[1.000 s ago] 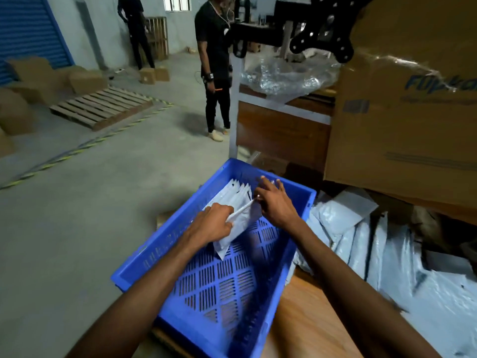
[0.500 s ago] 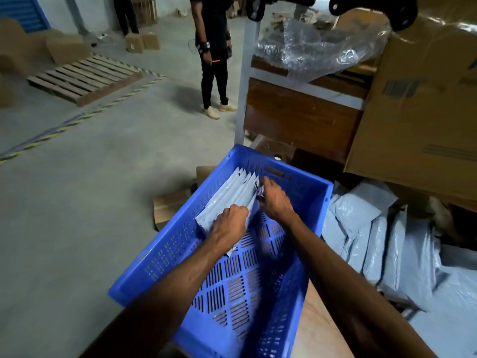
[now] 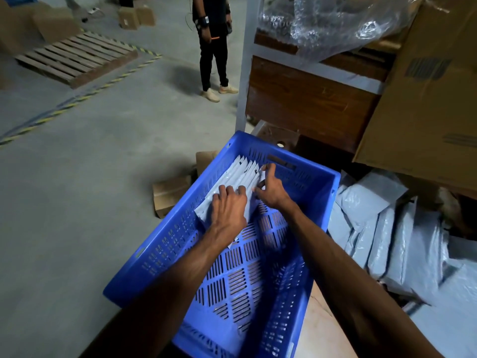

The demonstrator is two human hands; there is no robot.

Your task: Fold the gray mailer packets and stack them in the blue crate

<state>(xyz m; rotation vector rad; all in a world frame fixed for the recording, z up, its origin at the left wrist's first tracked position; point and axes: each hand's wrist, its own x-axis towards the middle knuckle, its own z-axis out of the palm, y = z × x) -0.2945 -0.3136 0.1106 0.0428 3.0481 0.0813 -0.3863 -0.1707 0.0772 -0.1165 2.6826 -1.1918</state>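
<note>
The packets (image 3: 236, 174) stand in a row at the crate's (image 3: 322, 202) far end. The left hand (image 3: 227, 208) presses them flat-fingered at 6 o'clock. The right hand (image 3: 269, 187) pinches their edges at 3 o'clock.

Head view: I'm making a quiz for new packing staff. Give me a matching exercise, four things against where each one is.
Things:
1. folded packets
2. loose gray mailers
3. wooden pallet
4. large cardboard box

Places:
A. upper right, above the loose pile
B. far end of the blue crate, under both hands
C. on the floor, far left
D. heaped right of the crate

Pairs: 1-B, 2-D, 3-C, 4-A
</note>
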